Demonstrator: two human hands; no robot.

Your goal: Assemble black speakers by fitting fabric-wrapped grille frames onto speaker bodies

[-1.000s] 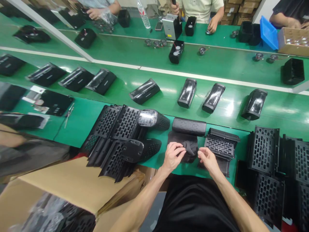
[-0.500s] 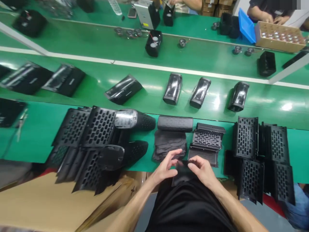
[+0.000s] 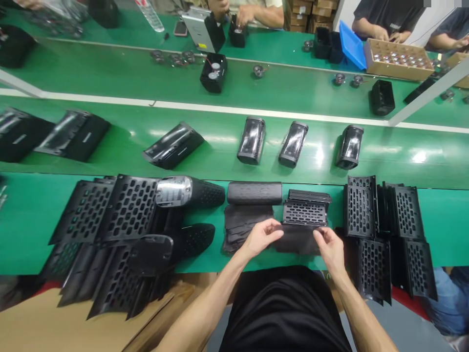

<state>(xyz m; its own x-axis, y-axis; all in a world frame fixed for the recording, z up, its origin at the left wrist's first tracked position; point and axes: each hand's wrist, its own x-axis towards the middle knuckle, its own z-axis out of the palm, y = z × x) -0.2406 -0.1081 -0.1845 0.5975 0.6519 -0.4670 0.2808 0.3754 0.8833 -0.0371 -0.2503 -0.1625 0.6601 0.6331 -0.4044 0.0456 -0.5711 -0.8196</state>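
A thin black mesh cloth sheet [image 3: 298, 240] is stretched between my two hands near the table's front edge. My left hand [image 3: 263, 237] pinches its left upper corner between thumb and fingers. At the opposite corner my right hand [image 3: 330, 247] pinches it the same way. Just beyond the sheet lies a black perforated grille panel [image 3: 305, 213], its near part hidden by the cloth. To the left of it is a stack of black cloth sheets [image 3: 242, 222], partly behind my left hand, with a black curved grille cover [image 3: 254, 193] behind the stack.
Stacked black grille panels stand at the left [image 3: 128, 205] and right [image 3: 362, 205]. Several black speaker housings [image 3: 251, 141] rest on the green conveyor [image 3: 220, 171] beyond the table. Co-workers' hands [image 3: 245, 17] work across the line, near a carton of small speaker drivers [image 3: 399, 59].
Both hands have moved forward and apart, carrying the cloth sheet from near my lap to over the table before the grille panel. The sheet is now spread flat. My view has shifted slightly.
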